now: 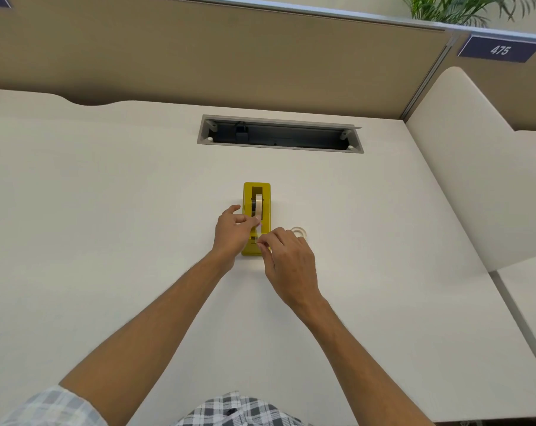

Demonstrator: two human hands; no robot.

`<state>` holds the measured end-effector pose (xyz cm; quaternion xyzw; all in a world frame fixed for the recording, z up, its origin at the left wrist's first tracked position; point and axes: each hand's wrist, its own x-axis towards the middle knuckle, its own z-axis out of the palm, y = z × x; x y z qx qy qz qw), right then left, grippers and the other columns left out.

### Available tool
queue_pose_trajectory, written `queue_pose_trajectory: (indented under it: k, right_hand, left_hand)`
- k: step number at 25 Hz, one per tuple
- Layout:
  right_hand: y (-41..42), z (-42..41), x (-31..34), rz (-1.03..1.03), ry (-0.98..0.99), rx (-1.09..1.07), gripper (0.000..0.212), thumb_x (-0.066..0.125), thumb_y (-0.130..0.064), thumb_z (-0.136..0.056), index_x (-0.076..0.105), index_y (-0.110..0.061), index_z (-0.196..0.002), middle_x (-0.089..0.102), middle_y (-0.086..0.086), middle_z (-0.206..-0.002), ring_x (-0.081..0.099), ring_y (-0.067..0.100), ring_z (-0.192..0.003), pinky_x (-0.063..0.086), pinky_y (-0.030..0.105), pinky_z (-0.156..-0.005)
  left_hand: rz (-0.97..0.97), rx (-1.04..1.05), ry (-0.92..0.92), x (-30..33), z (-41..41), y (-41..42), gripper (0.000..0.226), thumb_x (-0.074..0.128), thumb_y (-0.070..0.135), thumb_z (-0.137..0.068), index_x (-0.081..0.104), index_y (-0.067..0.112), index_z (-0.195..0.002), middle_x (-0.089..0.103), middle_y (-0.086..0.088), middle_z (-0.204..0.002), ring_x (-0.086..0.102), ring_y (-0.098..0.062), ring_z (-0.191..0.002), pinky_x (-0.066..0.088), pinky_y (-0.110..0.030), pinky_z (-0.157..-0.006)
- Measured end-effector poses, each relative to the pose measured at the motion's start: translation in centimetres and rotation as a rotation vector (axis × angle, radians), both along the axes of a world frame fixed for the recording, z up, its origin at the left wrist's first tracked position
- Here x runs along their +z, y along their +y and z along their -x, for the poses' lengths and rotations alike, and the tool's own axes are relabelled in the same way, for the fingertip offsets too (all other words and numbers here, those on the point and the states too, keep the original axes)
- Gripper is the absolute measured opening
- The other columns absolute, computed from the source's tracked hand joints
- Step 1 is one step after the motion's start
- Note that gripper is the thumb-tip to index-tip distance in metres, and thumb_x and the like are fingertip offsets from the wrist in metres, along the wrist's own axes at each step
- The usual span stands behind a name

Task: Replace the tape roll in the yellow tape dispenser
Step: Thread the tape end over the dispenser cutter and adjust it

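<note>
So the right hand point(291, 265) had its fingers point(262, 241) pinched together at the near end of the yellow tape dispenser point(256, 219), looked like they were gripping the loose end of the tape strip point(264, 232), though that bit was tiny and I couldn't swear to it. The left hand point(232, 233) was pressed against the dispenser's left side, thumb and forefinger closed over the top near the tape roll point(258, 206), either steadying the body or nipping the tape, hard to tell which.

The dispenser sat in the middle of the worktop point(107, 210), long axis running straight away from the person, cutter end nearest. The roll was seated upright in its slot, just beyond both sets of fingers, so my guess is the next move was drawing the strip toward the cutter, back toward the body. Both hands were about equally close, the left a touch nearer the roll.

Count: one dispenser, one roll in it, and one spare tape ring point(299, 232) lying flat on the worktop just right of the dispenser, partly hidden behind the right hand. It looked pale and thin, maybe the spent one.
</note>
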<state>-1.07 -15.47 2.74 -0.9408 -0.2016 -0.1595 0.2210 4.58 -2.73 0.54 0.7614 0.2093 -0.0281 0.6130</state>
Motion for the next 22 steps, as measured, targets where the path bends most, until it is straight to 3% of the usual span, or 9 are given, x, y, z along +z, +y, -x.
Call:
queue_pose_trajectory:
  k: [4,6,9,15,22]
  right_hand:
    - [0.0,-0.2,0.2,-0.014,-0.006,-0.009,0.009,0.061,-0.015,-0.093,0.069,-0.01,-0.092,0.068,0.004,-0.086,0.06,0.021,-0.075,0.051,0.037,-0.062]
    - [0.0,-0.1,0.2,-0.018,-0.008,-0.005,0.008,0.062,-0.014,-0.093,0.069,-0.01,-0.091,0.068,0.004,-0.086,0.06,0.021,-0.074,0.051,0.037,-0.062]
    - [0.0,0.1,-0.1,-0.021,-0.008,-0.005,0.007,0.065,-0.014,-0.091,0.07,-0.01,-0.092,0.069,0.005,-0.086,0.061,0.021,-0.074,0.051,0.034,-0.061]
    - [0.1,0.1,-1.4,0.008,-0.007,0.0,0.006,0.071,-0.012,-0.086,0.07,-0.011,-0.092,0.067,0.004,-0.082,0.059,0.02,-0.07,0.048,0.032,-0.057]
    - [0.4,0.0,-2.5,0.026,0.036,-0.009,0.005,0.07,-0.011,-0.086,0.068,-0.01,-0.091,0.066,0.006,-0.082,0.058,0.022,-0.07,0.051,0.035,-0.055]
  left_hand:
    - [0.07,0.007,0.003,0.4,0.8,0.0,0.037,0.057,0.05,-0.09,0.069,0.027,-0.063,0.055,0.006,-0.133,0.051,-0.015,-0.115,0.035,-0.026,-0.08]
    - [0.089,0.017,-0.017,0.5,1.3,-0.1,0.037,0.05,0.045,-0.094,0.069,0.025,-0.069,0.061,0.006,-0.123,0.053,-0.013,-0.108,0.035,-0.019,-0.072]
    - [0.022,0.001,-0.053,0.2,1.8,0.1,0.024,0.05,0.026,-0.096,0.072,0.016,-0.094,0.048,0.007,-0.141,0.044,-0.012,-0.123,0.032,-0.017,-0.078]
    - [-0.065,-0.029,-0.108,-0.8,2.7,0.3,0.025,0.049,0.017,-0.096,0.073,0.014,-0.09,0.044,0.005,-0.145,0.039,-0.017,-0.134,0.034,-0.035,-0.103]
    - [-0.061,-0.016,-0.096,-1.3,2.9,0.4,0.023,0.051,0.019,-0.097,0.073,0.018,-0.091,0.045,0.006,-0.144,0.04,-0.018,-0.134,0.033,-0.031,-0.099]
